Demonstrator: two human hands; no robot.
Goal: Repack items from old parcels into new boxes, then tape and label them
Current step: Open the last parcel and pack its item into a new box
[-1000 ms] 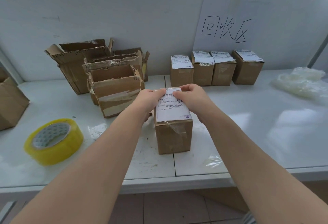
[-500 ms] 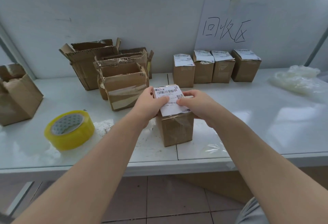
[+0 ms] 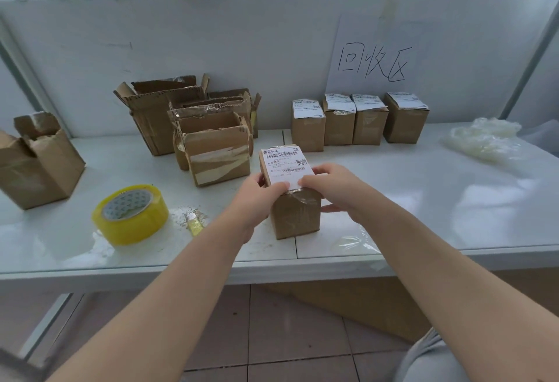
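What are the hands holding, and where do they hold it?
The left hand and right hand grip the small cardboard box by its near top edge, fingertips on its shipping label.

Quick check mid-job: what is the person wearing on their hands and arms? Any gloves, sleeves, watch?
Both bare. The left hand and right hand carry no gloves, rings or watch. The left arm and right arm show no sleeve up to the frame edge. A bit of grey garment shows at the lower right.

White table, tiled floor
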